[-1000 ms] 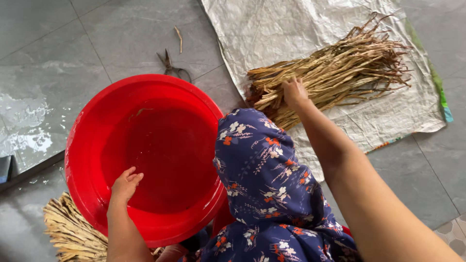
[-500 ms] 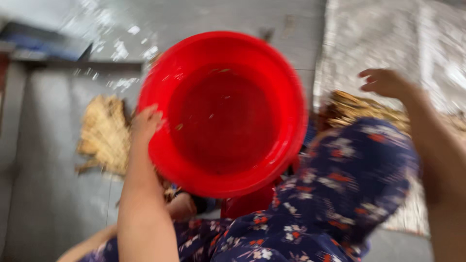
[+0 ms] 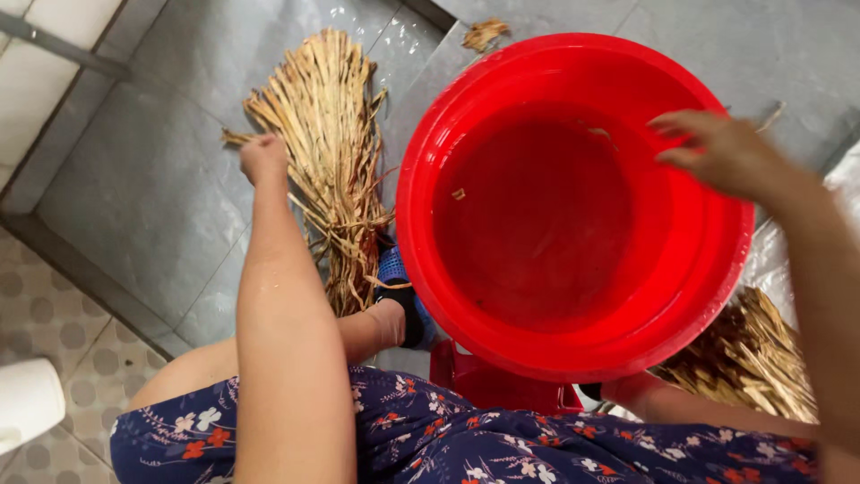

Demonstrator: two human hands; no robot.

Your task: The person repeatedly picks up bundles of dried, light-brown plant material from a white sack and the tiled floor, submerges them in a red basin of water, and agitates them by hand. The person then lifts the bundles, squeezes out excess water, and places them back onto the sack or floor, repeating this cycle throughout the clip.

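Observation:
A big red plastic basin holds shallow water with a few straw bits floating in it. Left of it, a bundle of dried straw-like stalks lies on the wet grey tile floor. My left hand is closed as a fist at the bundle's left side, gripping some of its strands. My right hand hovers over the right side of the basin, fingers apart and holding nothing. My knees, in a navy floral cloth, fill the bottom of the view.
A second straw bundle lies at the lower right, beside a white woven sack. A red stool and a blue sandal sit under the basin's near edge. A straw scrap lies beyond it. A white object is at lower left.
The view swung to the left. My left hand left the basin's rim and closed on the left bundle. My right hand came off the right-hand bundle and now hangs over the basin.

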